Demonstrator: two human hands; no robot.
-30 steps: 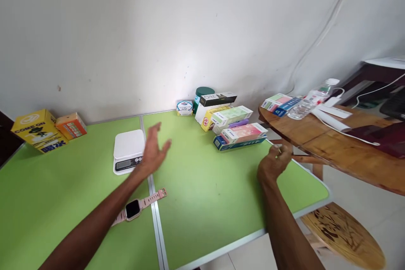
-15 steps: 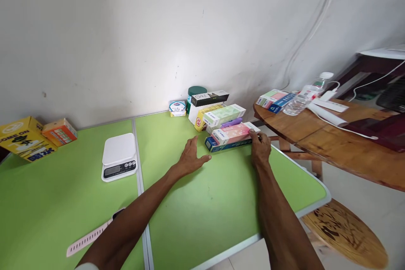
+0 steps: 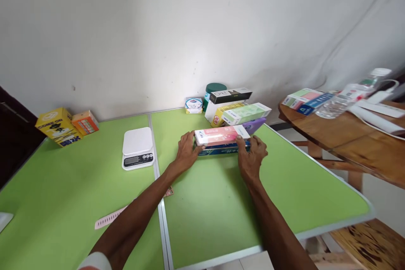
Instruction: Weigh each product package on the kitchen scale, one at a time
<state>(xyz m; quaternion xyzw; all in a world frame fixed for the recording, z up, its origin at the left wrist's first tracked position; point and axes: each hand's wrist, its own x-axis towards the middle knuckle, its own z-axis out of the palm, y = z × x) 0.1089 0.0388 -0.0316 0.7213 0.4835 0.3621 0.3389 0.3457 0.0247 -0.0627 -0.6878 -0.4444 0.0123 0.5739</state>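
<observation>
A long pink box point(image 3: 220, 135) lies on top of a blue box point(image 3: 221, 150) on the green table point(image 3: 205, 202). My left hand point(image 3: 186, 154) grips the left end of these two stacked boxes, fingers curled round it. At the right end my right hand point(image 3: 251, 158) holds them the same way. Just behind stand a pale green box point(image 3: 249, 113), a purple box point(image 3: 254, 125), a yellow box point(image 3: 221, 116), a black box point(image 3: 230, 95) and a dark green jar point(image 3: 212, 89).
A white kitchen scale point(image 3: 138, 148) sits left of my hands. A pink watch strap point(image 3: 109, 220) shows under my left forearm. Yellow and orange boxes point(image 3: 65, 125) stand far left. A round wooden table point(image 3: 344, 135) on the right carries boxes, a water bottle point(image 3: 351, 95) and cables.
Both hands have come together onto the pink and blue boxes and taken hold of their ends; the boxes have shifted a little away from the pile. The camera has swung slightly.
</observation>
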